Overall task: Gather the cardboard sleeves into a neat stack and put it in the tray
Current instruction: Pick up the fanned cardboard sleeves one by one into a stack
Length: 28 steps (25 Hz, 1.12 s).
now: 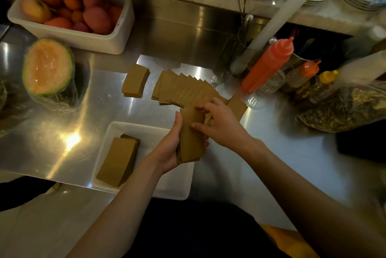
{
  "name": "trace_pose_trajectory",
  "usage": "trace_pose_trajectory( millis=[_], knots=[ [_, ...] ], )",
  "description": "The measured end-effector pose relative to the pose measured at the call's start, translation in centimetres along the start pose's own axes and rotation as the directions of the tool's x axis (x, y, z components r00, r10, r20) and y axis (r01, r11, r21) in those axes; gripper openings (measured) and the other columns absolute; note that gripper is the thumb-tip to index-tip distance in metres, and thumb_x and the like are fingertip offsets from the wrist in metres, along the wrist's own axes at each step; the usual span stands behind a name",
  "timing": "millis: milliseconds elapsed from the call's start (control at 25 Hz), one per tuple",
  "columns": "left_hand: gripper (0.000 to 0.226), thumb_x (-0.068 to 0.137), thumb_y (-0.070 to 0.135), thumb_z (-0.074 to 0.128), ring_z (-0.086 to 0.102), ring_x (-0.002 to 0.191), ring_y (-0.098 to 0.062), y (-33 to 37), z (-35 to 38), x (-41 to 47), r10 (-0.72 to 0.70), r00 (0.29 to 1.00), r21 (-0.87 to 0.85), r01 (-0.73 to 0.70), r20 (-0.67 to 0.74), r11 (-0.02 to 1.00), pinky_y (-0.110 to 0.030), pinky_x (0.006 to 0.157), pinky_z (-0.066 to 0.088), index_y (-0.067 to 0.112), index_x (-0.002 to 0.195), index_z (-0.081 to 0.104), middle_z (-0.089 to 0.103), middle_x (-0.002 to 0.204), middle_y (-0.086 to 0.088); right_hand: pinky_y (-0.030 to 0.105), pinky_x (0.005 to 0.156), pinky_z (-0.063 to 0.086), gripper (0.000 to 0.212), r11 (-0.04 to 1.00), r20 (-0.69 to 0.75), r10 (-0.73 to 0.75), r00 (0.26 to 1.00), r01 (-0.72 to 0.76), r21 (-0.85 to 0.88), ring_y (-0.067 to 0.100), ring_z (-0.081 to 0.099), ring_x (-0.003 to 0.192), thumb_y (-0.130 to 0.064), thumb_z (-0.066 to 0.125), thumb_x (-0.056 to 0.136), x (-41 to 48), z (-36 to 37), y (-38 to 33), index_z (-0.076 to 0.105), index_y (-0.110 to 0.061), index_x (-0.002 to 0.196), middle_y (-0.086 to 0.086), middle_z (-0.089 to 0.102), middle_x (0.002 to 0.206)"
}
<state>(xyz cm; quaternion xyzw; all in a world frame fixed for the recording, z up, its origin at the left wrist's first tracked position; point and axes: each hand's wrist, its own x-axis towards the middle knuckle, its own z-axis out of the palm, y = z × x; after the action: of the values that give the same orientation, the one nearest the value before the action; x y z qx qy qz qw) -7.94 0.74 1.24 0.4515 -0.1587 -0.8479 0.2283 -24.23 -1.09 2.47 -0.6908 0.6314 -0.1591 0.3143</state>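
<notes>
Left hand (167,150) grips held stack (190,138) of brown cardboard sleeves from below, thumb along its left edge. Right hand (222,125) curls over the stack's far end, thumb on its top face. The stack hangs above the far right corner of the tray (150,132).

Tray: white, rectangular, shallow; one tray stack (119,159) lies in its left half.

On the steel counter (94,111): fanned row (183,88) of overlapping flat sleeves, number unclear; one small stack (135,81) apart to its left.

White bin (69,36) holds red and orange fruit (96,17). One half melon (48,67), plastic-wrapped. Three squeeze bottles (269,65) at right.
</notes>
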Motion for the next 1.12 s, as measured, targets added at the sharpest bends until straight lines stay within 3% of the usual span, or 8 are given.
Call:
trace_pose_trajectory(
  millis=[200,360,440,560,720,960,1040,1120],
  knots=[
    [0.062,0.09,0.07,0.033,0.066,0.083,-0.026,-0.8,-0.6,1.0,0.003,1.0,-0.133,-0.002,0.004,0.991,-0.043,0.079,0.054,0.031,0.13,0.059,0.068,0.098,-0.016,0.012,0.071,0.046,0.046,0.944,-0.106,0.226,0.968,-0.19,0.271,0.01,0.059,0.091,-0.034,0.069,0.085,0.3,-1.4,4.4,0.057,-0.017,0.125,-0.002,0.062,0.105],
    [0.06,0.092,0.066,0.039,0.061,0.081,-0.025,-1.1,-0.3,0.8,-0.031,0.999,-0.262,0.032,0.008,0.965,-0.041,0.076,0.048,0.021,0.099,0.079,0.064,0.095,-0.016,0.028,0.077,0.05,0.056,0.916,-0.125,0.383,0.915,-0.359,0.177,0.022,0.061,0.097,-0.03,0.073,0.081,0.9,-2.1,10.5,0.05,-0.014,0.129,0.008,0.062,0.111],
    [0.06,0.092,0.064,0.041,0.06,0.079,-0.024,-1.2,0.0,0.9,-0.048,0.999,-0.288,0.044,-0.007,0.957,-0.039,0.072,0.049,0.015,0.106,0.074,0.064,0.095,-0.016,0.035,0.085,0.049,0.063,0.908,-0.12,0.419,0.9,-0.414,0.065,0.029,0.059,0.107,-0.029,0.076,0.079,1.8,-2.2,12.6,0.047,-0.013,0.133,0.015,0.058,0.123],
    [0.064,0.092,0.063,0.039,0.061,0.078,-0.023,-1.1,0.5,0.9,-0.065,0.997,-0.278,0.054,-0.029,0.959,-0.037,0.068,0.053,0.011,0.124,0.057,0.066,0.097,-0.016,0.042,0.095,0.045,0.077,0.887,-0.07,0.447,0.892,-0.452,-0.091,0.035,0.048,0.123,-0.04,0.078,0.075,3.6,-1.9,14.7,0.041,-0.019,0.139,0.016,0.046,0.137],
    [0.066,0.094,0.062,0.038,0.063,0.079,-0.024,-1.1,1.1,0.8,-0.074,0.995,-0.259,0.054,-0.07,0.964,-0.036,0.067,0.054,0.007,0.125,0.057,0.068,0.099,-0.016,0.049,0.097,0.044,0.093,0.884,0.003,0.44,0.898,-0.432,-0.176,0.039,0.039,0.126,-0.048,0.08,0.068,5.0,-0.9,15.8,0.033,-0.024,0.144,0.015,0.037,0.142],
    [0.059,0.095,0.06,0.038,0.063,0.081,-0.025,-1.1,1.3,1.0,-0.049,0.995,-0.269,0.023,-0.092,0.963,-0.038,0.069,0.054,0.014,0.125,0.056,0.068,0.101,-0.017,0.048,0.094,0.047,0.098,0.857,-0.103,0.422,0.901,-0.433,-0.278,0.038,0.042,0.122,-0.049,0.083,0.063,5.0,-0.1,15.6,0.032,-0.018,0.141,0.017,0.041,0.138],
    [0.06,0.095,0.061,0.037,0.064,0.081,-0.025,-1.1,1.3,1.1,-0.042,0.995,-0.264,0.016,-0.09,0.964,-0.037,0.068,0.055,0.014,0.128,0.055,0.068,0.101,-0.018,0.047,0.091,0.047,0.096,0.871,-0.18,0.371,0.911,-0.409,-0.272,0.037,0.046,0.118,-0.046,0.084,0.062,4.5,0.1,15.4,0.034,-0.014,0.137,0.017,0.045,0.134],
    [0.058,0.095,0.06,0.037,0.064,0.081,-0.026,-1.0,1.1,1.3,-0.021,0.997,-0.262,-0.001,-0.079,0.965,-0.037,0.068,0.055,0.016,0.128,0.054,0.067,0.102,-0.018,0.041,0.087,0.048,0.086,0.91,-0.22,0.377,0.9,-0.404,-0.095,0.031,0.052,0.113,-0.037,0.085,0.064,3.8,0.2,15.3,0.036,-0.014,0.131,0.012,0.052,0.127]
  ],
)
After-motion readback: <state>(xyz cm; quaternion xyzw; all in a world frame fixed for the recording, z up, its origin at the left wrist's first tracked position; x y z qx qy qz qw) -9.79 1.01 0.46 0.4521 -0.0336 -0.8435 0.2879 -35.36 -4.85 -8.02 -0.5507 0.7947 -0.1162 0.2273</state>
